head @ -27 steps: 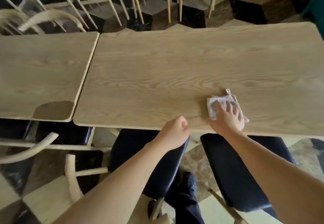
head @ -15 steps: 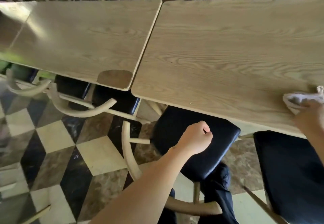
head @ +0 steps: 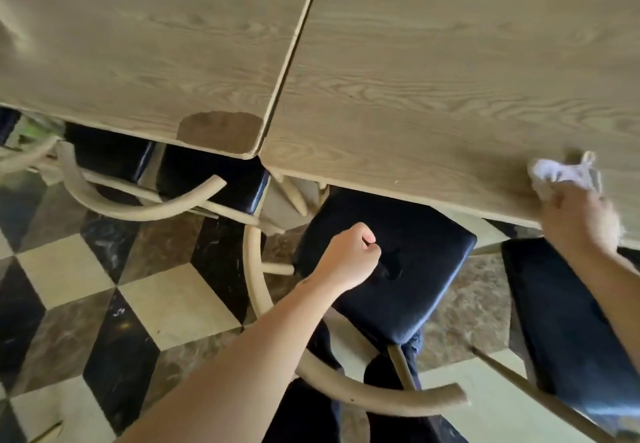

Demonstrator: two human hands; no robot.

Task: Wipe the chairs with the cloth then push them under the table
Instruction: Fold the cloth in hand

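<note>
Your right hand (head: 581,220) bunches the soft cloth (head: 561,174) on the table (head: 433,78) edge; left hand (head: 349,257) fisted, empty. Chair (head: 384,262) stiff: grab its curved backrest.

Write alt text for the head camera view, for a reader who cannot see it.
A person's right hand holds a crumpled white cloth on the near edge of a light wood-grain table, while the left hand, a fist holding nothing, hovers above a wooden chair with a black padded seat that is partly under the table. A checkered tile floor lies below.
</note>
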